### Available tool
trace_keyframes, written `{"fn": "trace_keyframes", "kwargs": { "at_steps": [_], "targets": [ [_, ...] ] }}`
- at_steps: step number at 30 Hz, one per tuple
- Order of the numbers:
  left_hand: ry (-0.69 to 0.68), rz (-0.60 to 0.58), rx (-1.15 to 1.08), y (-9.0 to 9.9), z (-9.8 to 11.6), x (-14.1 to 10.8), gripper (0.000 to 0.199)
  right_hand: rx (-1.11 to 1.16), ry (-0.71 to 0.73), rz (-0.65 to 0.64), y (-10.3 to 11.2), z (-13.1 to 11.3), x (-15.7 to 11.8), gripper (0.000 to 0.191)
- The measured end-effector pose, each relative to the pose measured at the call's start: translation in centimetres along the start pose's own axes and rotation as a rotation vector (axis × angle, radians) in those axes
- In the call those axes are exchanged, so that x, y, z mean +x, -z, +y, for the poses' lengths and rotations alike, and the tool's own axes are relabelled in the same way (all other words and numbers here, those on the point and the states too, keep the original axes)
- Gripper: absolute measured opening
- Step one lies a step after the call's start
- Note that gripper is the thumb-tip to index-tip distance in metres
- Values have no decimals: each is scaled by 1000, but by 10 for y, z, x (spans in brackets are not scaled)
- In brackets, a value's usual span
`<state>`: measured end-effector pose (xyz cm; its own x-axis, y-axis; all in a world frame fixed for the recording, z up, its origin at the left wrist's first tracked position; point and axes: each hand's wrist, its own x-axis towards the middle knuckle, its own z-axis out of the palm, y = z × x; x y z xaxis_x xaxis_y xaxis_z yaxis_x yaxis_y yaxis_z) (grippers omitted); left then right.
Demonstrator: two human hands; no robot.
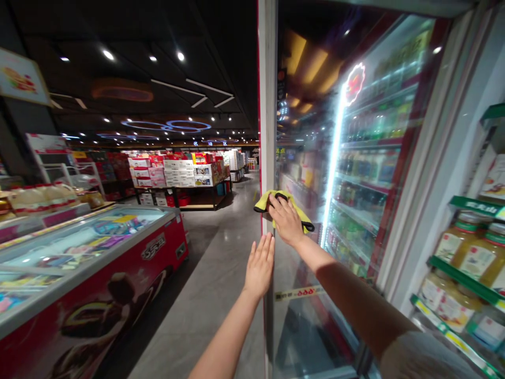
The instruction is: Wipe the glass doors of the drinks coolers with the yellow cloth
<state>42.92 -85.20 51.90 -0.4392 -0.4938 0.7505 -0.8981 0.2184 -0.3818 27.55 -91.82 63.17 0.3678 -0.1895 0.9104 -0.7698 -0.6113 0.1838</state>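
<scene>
A yellow cleaning cloth (303, 215) with black edging lies against the glass door (303, 252) of an upright cooler, near its frame. My right hand (287, 220) presses on the cloth, fingers spread over it. Lower down and to the left, my left hand (260, 267) has its fingers stretched out and rests at the edge of the white door frame (268, 131); it holds nothing. The door stands swung open, and bright shelves of bottles show in its glass.
Shelves of jars (479, 260) with green price rails stand at the right. A red chest freezer (158, 279) with packaged goods runs along the left. Stacked cartons (181, 172) sit on a display table further back. Grey floor (221, 263) stretches between freezer and door.
</scene>
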Motion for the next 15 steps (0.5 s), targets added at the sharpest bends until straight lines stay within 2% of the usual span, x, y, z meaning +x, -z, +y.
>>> {"fn": "trace_keyframes", "kwargs": {
  "at_steps": [4, 9, 12, 15],
  "targets": [
    [15, 47, -10, 3, -8, 16, 81, -16, 41, -29, 16, 4, 14, 56],
    [43, 48, -36, 3, -17, 31, 82, 18, 16, -41, 38, 17, 66, 62],
    [60, 20, -40, 1, -17, 31, 80, 53, -18, -19, 42, 23, 93, 65],
    [81, -4, -43, -2, -14, 29, 78, 83, -25, -11, 38, 25, 98, 67]
  ]
}}
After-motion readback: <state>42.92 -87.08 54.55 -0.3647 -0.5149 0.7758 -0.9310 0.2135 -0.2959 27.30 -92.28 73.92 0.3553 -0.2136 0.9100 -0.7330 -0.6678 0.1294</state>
